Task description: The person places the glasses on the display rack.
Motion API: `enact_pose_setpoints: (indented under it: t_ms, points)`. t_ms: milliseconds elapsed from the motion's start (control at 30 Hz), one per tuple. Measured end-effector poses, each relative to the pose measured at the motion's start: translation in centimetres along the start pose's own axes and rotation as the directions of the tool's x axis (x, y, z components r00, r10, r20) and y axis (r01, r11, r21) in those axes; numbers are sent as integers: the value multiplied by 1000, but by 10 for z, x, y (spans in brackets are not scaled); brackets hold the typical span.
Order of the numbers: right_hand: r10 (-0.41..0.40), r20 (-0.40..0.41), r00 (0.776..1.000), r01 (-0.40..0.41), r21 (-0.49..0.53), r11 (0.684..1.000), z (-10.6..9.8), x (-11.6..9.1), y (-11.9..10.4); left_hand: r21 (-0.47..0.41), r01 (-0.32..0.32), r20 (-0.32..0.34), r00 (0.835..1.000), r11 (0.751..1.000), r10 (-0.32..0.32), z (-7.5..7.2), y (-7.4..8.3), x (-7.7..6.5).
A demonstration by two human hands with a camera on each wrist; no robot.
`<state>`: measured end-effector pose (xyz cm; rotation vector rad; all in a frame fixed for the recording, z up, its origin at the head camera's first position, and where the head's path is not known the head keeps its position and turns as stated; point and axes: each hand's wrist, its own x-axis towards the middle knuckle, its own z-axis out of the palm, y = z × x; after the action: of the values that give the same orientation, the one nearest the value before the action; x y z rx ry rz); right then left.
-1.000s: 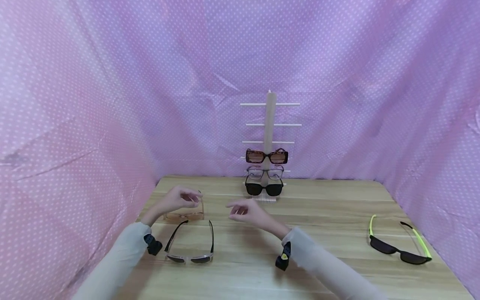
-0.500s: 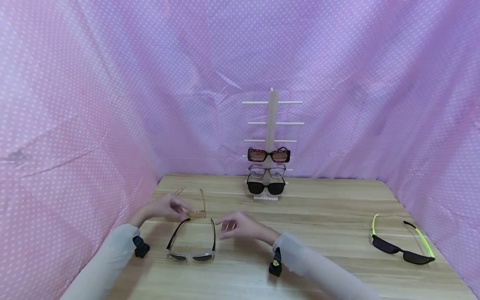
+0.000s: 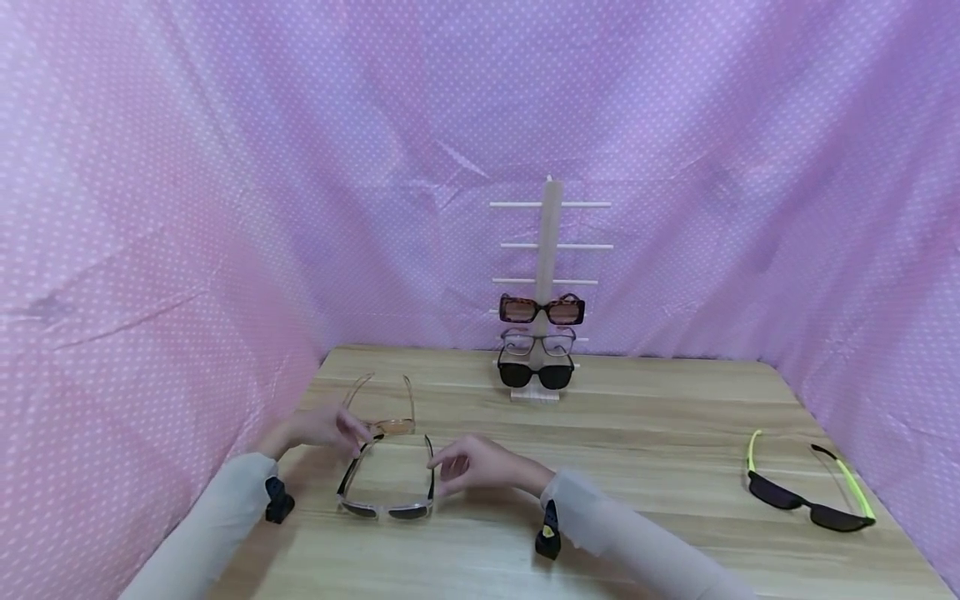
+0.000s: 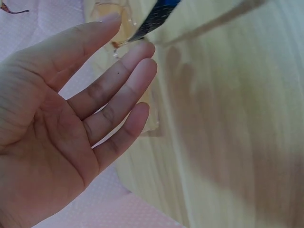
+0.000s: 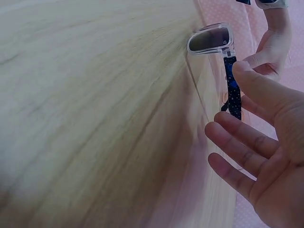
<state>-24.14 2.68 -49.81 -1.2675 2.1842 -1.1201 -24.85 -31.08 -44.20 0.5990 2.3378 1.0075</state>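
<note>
Clear-framed sunglasses (image 3: 408, 512) with dark temples lie unfolded on the wooden table, lenses toward me. My left hand (image 3: 318, 427) is at the tip of their left temple, fingers slightly bent. In the left wrist view that dark temple (image 4: 156, 18) reaches close to the fingertips, with no clear grip. My right hand (image 3: 483, 465) is beside the other temple. In the right wrist view the patterned temple (image 5: 232, 85) passes near the thumb and index finger; whether they touch it I cannot tell. Peach-tinted glasses (image 3: 397, 427) lie just behind, partly hidden by my left hand.
A display stand (image 3: 550, 242) with white rods stands at the back. It carries tortoiseshell sunglasses (image 3: 542, 311), thin-framed glasses (image 3: 537, 343) and black sunglasses (image 3: 536, 376). Sunglasses with lime-green temples (image 3: 840, 518) lie at the right. Pink dotted cloth (image 3: 225, 167) surrounds the table (image 3: 637, 417).
My left hand has moved from over the peach-tinted glasses toward me, to the clear-framed sunglasses. The right hand has moved left and nearer, to their other temple. The peach-tinted glasses have shifted slightly.
</note>
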Motion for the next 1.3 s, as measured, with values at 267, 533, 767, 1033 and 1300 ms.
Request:
enact_pose_setpoints:
  t_ms: [267, 533, 767, 1033, 1300]
  points:
    - [10, 8, 1000, -10, -29, 1000, 0, -3, 0, 18, -26, 60, 998, 999, 25, 13, -7, 3]
    - [32, 2, 999, -32, -52, 998, -2, -10, 2, -55, -52, 89, 994, 997, 57, 20, -4, 7]
    - [51, 12, 999, -51, 2, 999, -1, -15, 3, -44, -2, 44, 999, 999, 4, 27, -1, 10]
    - [100, 1, 995, -100, 5, 995, -13, -25, 11, -36, -28, 46, 998, 999, 30, 28, 8, 26]
    - [94, 1, 996, -94, -27, 995, -26, -35, 24, -45, -49, 43, 998, 998, 51, 31, 18, 39]
